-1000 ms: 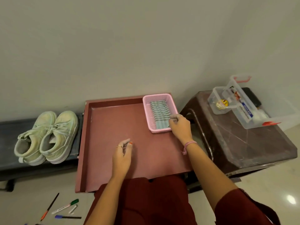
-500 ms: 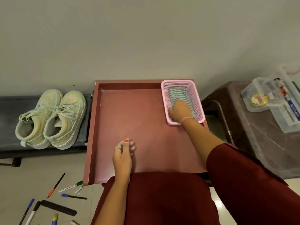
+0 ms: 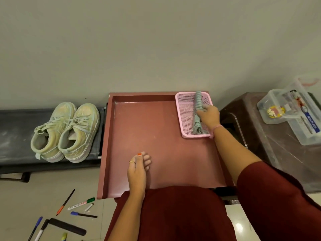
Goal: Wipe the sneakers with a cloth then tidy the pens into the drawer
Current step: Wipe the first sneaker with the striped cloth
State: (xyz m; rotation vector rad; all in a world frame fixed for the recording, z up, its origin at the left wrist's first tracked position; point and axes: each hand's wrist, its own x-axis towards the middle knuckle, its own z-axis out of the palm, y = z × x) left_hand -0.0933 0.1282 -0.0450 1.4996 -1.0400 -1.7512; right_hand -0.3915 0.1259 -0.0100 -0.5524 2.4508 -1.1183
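Cloth [image 3: 197, 108] bunched in pink basket [image 3: 184, 108] — right hand [image 3: 209, 115] fingers gripping it.

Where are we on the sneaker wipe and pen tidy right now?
Nothing looks finished. In hand: the right hand grips the striped cloth, bunched up in the pink basket; the left hand rests on the red drawer. Left: the sneakers sit untouched on the black bench, and the pens lie scattered on the floor.
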